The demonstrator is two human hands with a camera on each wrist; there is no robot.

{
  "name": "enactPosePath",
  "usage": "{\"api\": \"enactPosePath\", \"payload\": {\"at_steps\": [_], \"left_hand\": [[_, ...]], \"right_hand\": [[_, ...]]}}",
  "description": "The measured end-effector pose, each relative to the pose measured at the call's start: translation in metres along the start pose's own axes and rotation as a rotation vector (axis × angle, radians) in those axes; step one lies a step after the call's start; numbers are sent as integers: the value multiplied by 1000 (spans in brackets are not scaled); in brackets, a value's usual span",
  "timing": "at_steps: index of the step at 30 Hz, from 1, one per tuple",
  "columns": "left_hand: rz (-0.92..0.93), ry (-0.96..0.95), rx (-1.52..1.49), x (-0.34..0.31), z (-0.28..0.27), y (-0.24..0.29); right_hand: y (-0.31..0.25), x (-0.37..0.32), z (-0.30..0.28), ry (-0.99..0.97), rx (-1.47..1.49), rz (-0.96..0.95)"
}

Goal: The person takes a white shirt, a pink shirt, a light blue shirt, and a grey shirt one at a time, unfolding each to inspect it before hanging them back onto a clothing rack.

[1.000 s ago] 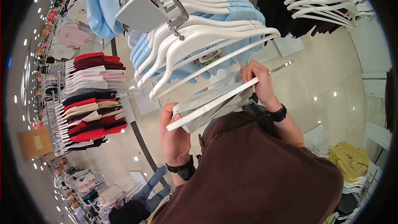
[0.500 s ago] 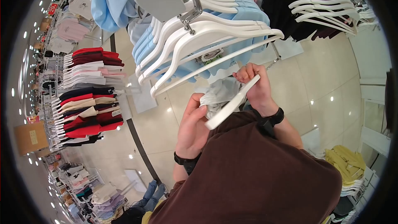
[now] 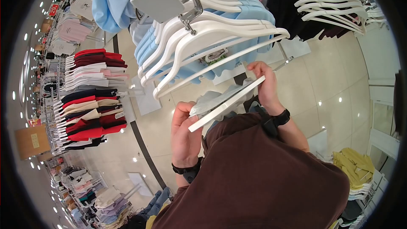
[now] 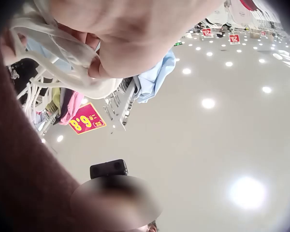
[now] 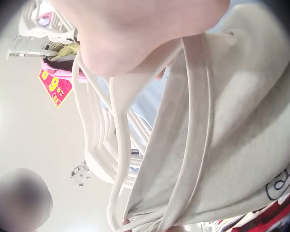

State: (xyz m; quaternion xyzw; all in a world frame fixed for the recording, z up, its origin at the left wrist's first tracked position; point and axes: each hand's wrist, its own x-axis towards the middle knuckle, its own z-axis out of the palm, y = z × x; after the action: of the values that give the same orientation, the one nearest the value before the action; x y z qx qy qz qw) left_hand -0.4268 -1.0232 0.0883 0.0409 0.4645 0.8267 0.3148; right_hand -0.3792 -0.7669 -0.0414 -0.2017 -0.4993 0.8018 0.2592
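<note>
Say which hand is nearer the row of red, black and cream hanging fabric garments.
Left. In the head view, the left hand lies right of the garment row; the right hand is farther right, at the opposite end of the held slim white hanger.

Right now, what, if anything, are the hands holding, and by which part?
A white hanger, together with a pale grey garment: the left hand grips near one end of the hanger, the right hand near the other.
</note>
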Motion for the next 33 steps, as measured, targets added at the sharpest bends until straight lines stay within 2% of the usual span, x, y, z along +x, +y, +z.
{"api": "enactPosePath", "payload": {"at_steps": [1, 3, 5, 7, 8, 9, 14, 16, 18, 19, 20, 22, 23, 24, 25, 27, 29, 31, 33], "left_hand": [[49, 26, 40, 1, -4, -1], [42, 87, 43, 4, -3, 2], [-68, 176, -131, 7, -2, 5], [-82, 176, -132, 9, -8, -3], [4, 225, 32, 10, -10, -11], [91, 276, 195, 10, -10, -16], [112, 254, 119, 11, -5, -21], [127, 264, 107, 13, -7, -28], [279, 246, 298, 11, -12, -37], [279, 245, 297, 12, -13, -37], [260, 203, 234, 12, -13, -36], [242, 161, 169, 13, -9, -33], [161, 164, 181, 16, -3, -28], [80, 166, 193, 17, -1, -26], [79, 166, 193, 17, 0, -26], [12, 96, 254, 17, 4, -30], [11, 106, 226, 16, 5, -30], [-24, 30, 58, 14, -2, -27], [-64, 62, -3, 10, 11, -15]], "right_hand": [[-6, 0, -2, 0, 0, 1], [-23, 1, -2, 60, -192, -143], [-29, 3, -4, 23, -207, -216], [-33, 4, -3, 32, -242, -252], [-34, 4, -3, 32, -244, -252], [-35, 5, -3, 48, -185, -213], [-32, 5, -1, 76, -152, -103], [-24, 8, -7, 39, -101, -3], [-18, 7, -12, 52, -54, 65], [-17, 7, -14, 66, -7, 132], [-19, 6, -13, 69, -9, 132], [-23, 4, -4, 34, 190, 269], [-16, 4, -5, 36, 189, 269], [-4, 5, -6, 2, 381, 341], [4, 5, -8, -32, 573, 412], [-6, 1, 1, -76, 540, 406], [-9, -7, 8, -118, 508, 402], [-9, -13, 11, -153, 270, 337], [-2, -16, 1, -164, 295, 335]]}}
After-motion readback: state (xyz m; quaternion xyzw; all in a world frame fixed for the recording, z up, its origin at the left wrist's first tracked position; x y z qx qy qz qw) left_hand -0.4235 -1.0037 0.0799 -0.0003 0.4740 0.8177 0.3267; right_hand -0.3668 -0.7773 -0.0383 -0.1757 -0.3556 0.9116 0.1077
